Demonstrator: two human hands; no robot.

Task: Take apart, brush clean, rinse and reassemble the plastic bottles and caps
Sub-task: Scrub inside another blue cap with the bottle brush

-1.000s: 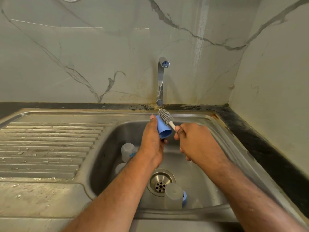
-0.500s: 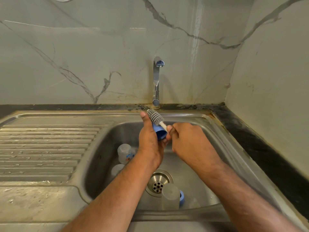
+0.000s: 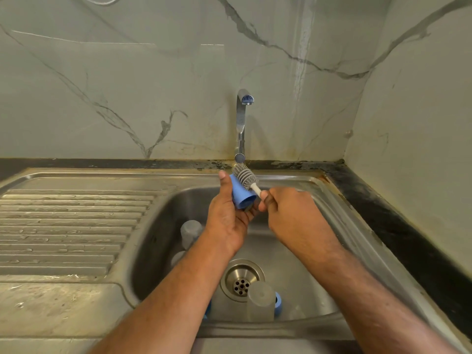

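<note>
Over the steel sink basin (image 3: 301,264), my left hand (image 3: 227,218) grips a blue plastic cap (image 3: 241,194), its open end facing right and down. My right hand (image 3: 288,213) grips the white handle of a grey silicone brush (image 3: 244,176); the bristle head lies against the top of the cap's outside. A translucent bottle (image 3: 190,232) lies in the basin to the left, partly behind my left forearm. Another translucent bottle with a blue cap (image 3: 261,301) lies at the front by the drain.
The tap (image 3: 241,123) stands at the back, just above the brush, with no water seen running. The drain (image 3: 241,281) is mid-basin. A ribbed draining board (image 3: 69,226) spreads to the left. A dark counter edge (image 3: 398,233) and marble wall close off the right.
The brush head has slid over the outside of the blue cap, and the cap has turned a little in my left hand. Both hands stay over the basin.
</note>
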